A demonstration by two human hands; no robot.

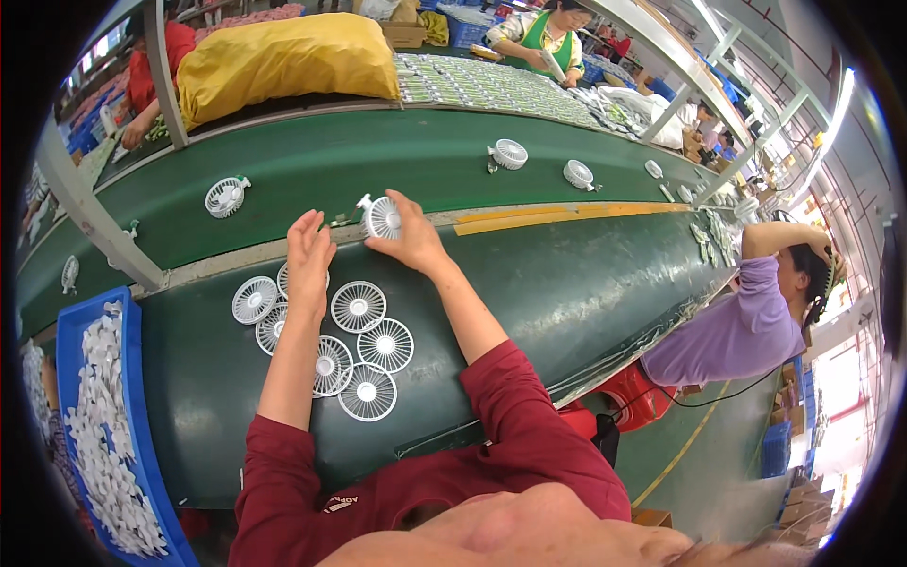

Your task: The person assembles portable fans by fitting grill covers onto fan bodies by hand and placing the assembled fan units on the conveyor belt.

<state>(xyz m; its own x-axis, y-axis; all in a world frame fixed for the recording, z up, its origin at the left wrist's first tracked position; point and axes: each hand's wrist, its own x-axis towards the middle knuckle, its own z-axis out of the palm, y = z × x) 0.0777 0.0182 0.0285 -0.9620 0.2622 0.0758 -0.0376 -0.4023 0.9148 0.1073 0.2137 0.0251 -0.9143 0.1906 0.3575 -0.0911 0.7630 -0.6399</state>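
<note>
A small white fan head (381, 219) with a short stub and wires is held between the thumb and fingers of my right hand (414, 241), just above the near edge of the green conveyor belt (378, 132). To its left, my left hand (310, 257) is raised with its fingers stretched out and nothing in it. Green-and-white wires hang between the two hands. Several round white fan grilles (359, 307) lie on the dark green worktable (529, 274) under and beside my left forearm, some overlapping. One grille is partly hidden behind my left hand.
More fan heads (227, 197) lie spaced along the belt. A blue bin (130, 397) of small white parts stands at the left. An orange strip (567, 213) runs along the table's far edge. Metal posts (104, 208) rise beside the belt. A person in purple (727, 317) sits at the right.
</note>
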